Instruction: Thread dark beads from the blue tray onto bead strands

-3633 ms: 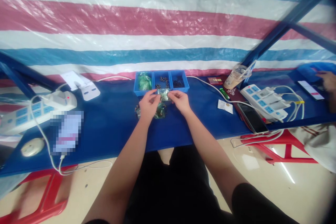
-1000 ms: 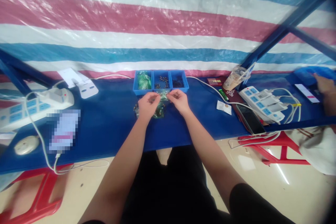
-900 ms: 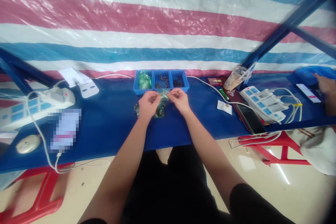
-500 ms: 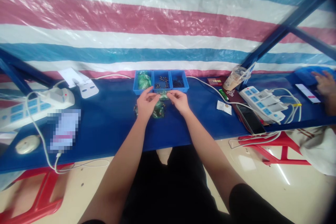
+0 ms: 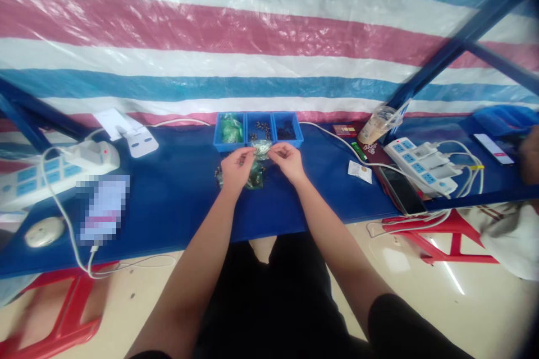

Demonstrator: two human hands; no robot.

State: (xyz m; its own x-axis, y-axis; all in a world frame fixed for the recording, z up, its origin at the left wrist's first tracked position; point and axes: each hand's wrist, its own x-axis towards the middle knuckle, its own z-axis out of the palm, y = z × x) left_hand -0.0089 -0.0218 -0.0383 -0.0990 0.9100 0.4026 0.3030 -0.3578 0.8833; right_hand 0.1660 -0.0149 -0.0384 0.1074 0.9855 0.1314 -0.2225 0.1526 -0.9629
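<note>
L end of the blue tabletop [image 5: 177, 190]: white plastic pwr strip w/ blue sockets [image 5: 63, 171]. Mid, far side: blue plastic 3-sect. tray [image 5: 223, 146], crumpled green plastic [image 5: 231, 130] in its L sect., small dark parts [image 5: 286, 133] in R. Nearer, your L hand [image 5: 236, 167] pinches the L edge of a small clear-green plastic packet [image 5: 261, 148], just in front of the tray's mid sect.; dark-green plastic pile [image 5: 255, 178] lies nearer you. Your R hand [image 5: 289, 160] has thumb & fingertips together on the packet's R edge. Further R: clear plastic cup w/ tan drink [image 5: 374, 128], far side.
</note>
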